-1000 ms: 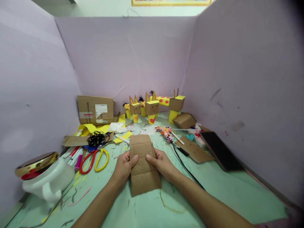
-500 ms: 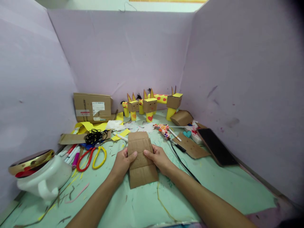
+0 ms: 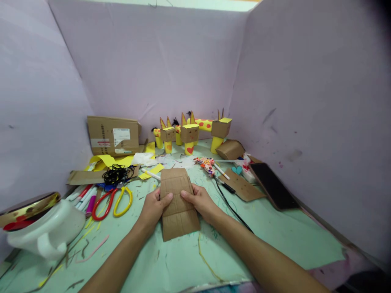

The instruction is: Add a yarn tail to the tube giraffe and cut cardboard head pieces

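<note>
A creased piece of brown cardboard (image 3: 180,219) is held low over the green table, in front of me. My left hand (image 3: 155,206) grips its left edge, thumb on top and fingers behind. On the right edge, my right hand (image 3: 202,201) pinches it the same way. Crosswise fold lines run over the cardboard. Beyond it stand cardboard-headed animal figures with yellow bodies, among them one with a red heart (image 3: 189,136), a smaller one (image 3: 168,140) and a larger one (image 3: 218,134). The fingers behind the cardboard are hidden.
Scissors (image 3: 114,203), black cord (image 3: 117,175), markers (image 3: 91,205) and a white pot (image 3: 51,230) lie left. A patterned glue gun (image 3: 206,165) with a cable, a cardboard piece (image 3: 244,187) and a phone (image 3: 273,187) lie right. A cardboard box (image 3: 113,136) leans at the back wall.
The whole view has shifted slightly, so everything sits a little further left and higher. Both hands keep the same hold on the cardboard.
</note>
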A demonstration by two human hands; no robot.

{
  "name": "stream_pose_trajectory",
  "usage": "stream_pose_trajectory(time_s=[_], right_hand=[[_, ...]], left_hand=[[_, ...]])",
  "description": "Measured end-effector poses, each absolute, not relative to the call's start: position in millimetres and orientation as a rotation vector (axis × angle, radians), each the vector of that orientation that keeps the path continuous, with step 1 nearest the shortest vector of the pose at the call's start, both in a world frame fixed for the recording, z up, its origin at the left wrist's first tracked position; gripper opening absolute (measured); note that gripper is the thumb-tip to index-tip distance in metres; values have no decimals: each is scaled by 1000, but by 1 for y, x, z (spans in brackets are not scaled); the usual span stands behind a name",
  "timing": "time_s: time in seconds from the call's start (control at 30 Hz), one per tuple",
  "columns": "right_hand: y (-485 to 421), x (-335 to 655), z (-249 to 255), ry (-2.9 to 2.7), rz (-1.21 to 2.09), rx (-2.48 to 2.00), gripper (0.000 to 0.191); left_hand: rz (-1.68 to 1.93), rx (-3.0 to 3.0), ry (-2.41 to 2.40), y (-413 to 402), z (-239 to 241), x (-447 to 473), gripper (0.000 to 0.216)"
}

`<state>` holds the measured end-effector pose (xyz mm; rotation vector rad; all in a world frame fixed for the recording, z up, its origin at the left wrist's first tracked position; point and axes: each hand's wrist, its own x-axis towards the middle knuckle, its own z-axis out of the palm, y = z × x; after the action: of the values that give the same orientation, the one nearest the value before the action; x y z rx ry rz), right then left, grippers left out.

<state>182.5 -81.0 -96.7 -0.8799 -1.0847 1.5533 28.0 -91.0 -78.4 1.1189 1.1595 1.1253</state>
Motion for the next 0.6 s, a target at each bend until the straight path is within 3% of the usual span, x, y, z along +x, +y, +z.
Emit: stream_pose_trajectory(time_s=[0.6], right_hand=[[-80, 182, -99, -1074, 1571, -846, 38]], left_hand=[[1099, 1143, 1155, -91, -79, 28, 50]])
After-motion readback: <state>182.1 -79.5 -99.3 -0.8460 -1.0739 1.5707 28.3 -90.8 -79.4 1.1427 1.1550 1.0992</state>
